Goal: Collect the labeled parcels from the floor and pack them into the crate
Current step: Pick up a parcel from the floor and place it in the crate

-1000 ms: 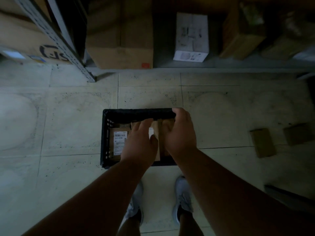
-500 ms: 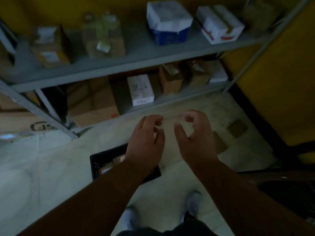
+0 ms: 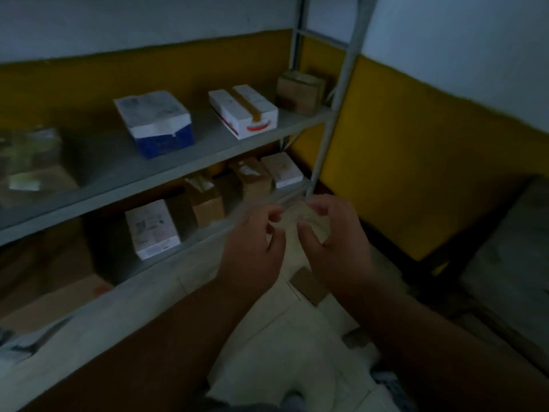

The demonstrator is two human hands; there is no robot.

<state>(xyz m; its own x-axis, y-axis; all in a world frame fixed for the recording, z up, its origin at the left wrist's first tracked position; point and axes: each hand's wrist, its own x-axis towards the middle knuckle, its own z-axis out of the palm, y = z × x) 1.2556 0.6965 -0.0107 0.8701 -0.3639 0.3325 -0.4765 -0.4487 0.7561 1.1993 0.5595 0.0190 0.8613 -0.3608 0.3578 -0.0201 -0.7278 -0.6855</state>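
Now both hands hang empty, left hand (image 3: pixel 252 251) and right hand (image 3: pixel 335 245) loosely curled; one brown parcel (image 3: pixel 307 285) lies flat on the floor (image 3: pixel 276 346) beneath them, long axis running toward the shelf (image 3: pixel 166 171).

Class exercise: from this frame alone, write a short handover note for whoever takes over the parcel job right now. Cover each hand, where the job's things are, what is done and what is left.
Left hand: open, empty, fingers curled.
Right hand: open, empty.
Crate: out of view.
One flat brown parcel lies on the floor below the hands; another small piece lies nearer, too dim to identify.
Done: cannot tell from this frame.
Left: pick up the floor parcel, find the crate, pack it.
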